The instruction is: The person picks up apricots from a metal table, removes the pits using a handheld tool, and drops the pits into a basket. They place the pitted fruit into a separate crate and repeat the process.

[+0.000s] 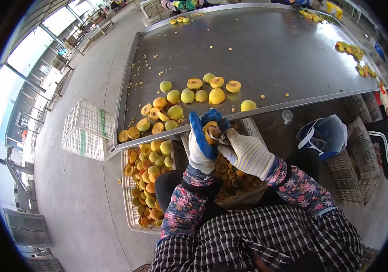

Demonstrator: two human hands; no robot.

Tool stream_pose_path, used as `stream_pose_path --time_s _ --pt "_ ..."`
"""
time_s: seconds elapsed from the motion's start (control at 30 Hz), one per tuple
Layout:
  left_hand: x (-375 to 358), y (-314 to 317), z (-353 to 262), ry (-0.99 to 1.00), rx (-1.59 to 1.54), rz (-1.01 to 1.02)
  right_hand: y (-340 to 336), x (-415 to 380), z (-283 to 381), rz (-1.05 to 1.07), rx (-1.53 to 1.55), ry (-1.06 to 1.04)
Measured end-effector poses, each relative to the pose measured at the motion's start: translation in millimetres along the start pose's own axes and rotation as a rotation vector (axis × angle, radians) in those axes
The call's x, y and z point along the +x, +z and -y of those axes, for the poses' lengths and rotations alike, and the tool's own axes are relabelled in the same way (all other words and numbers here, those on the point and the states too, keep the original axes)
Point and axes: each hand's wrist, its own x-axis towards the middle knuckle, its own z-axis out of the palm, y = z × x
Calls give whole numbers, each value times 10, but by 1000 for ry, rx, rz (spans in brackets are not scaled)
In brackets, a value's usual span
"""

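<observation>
Grey concrete floor (85, 186) spreads to the left, and a metal table (248, 54) fills the far side, its near edge just beyond both hands. From my remote seat I see the working fruit (210, 133) held at that edge, over the near crate (254, 129), with a dark hollow in its exposed face.

My left hand (201, 146) is clamped on the fruit, blue-coated fingers wrapped round its left and far sides. My right hand (250, 154) is closed around what looks like a small metal tool (220, 137), its tip close against the fruit; the tool's exact shape is too small to tell.

To do this well, I judge, the left grip should be firm enough to stop rolling, yet soft enough not to bruise ripe flesh. I would keep the left fingertips behind the cut face, away from the tip, and use short wrist turns rather than a hard push. Holding the fruit low over the near crate should let scraps drop cleanly. Loose fruit (187, 95) lies on the table's near left part, and the left crate (146, 228) is full, so elbow sweeps should stay small.
</observation>
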Motion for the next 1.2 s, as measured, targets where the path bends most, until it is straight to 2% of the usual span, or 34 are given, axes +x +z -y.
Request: stream_pose_path --time_s 0.07,0.1,0.2,0.27,0.33,0.4,0.47,0.53,0.63,0.67,0.7,0.73,0.77,0.87,0.9,1.0,1.03,1.07,1.13,1.2 --pt "-11 -41 6 93 280 38 60 -10 4 -2 -49 3" --pt "-5 -55 3 55 252 9 90 -9 -19 -14 -52 -27" --pt "81 -190 -36 -183 -154 37 127 -16 -50 4 -76 -64" --pt "67 -213 -33 -142 -76 59 74 -26 -7 85 -117 -17" --pt "-34 -110 -29 149 451 52 105 -60 -14 158 -153 16" --pt "-24 -47 -135 283 776 95 117 -84 -29 195 -106 60" --pt "23 -110 -149 134 701 122 140 -111 -24 192 31 121" --pt "107 -206 -91 -288 215 110 143 -103 -60 222 110 164" --pt "74 37 -73 -246 -394 -97 189 -95 -119 150 314 100" --pt "71 140 -23 -118 -292 -150 204 -77 -143 103 396 55" --pt "58 249 41 11 -190 -203 221 -74 -139 116 357 136" --pt "46 300 72 137 -88 -258 249 -81 -155 115 369 117" --pt "63 199 171 144 -96 -223 287 -94 -173 115 384 101" --pt "18 67 60 -2 -7 -146 331 -128 -235 225 344 108" --pt "16 59 -11 -126 -37 -168 328 -132 -255 281 315 121" --pt "74 -164 49 -215 -88 67 166 -109 -157 331 200 194" --pt "55 -201 99 37 186 227 236 -137 -233 344 277 166" --pt "56 -287 133 46 253 266 309 -144 -303 357 355 137" --pt "82 -473 157 63 389 350 342 -187 -341 377 567 211" --pt "120 -500 193 45 254 411 98 -134 -94 393 757 366"
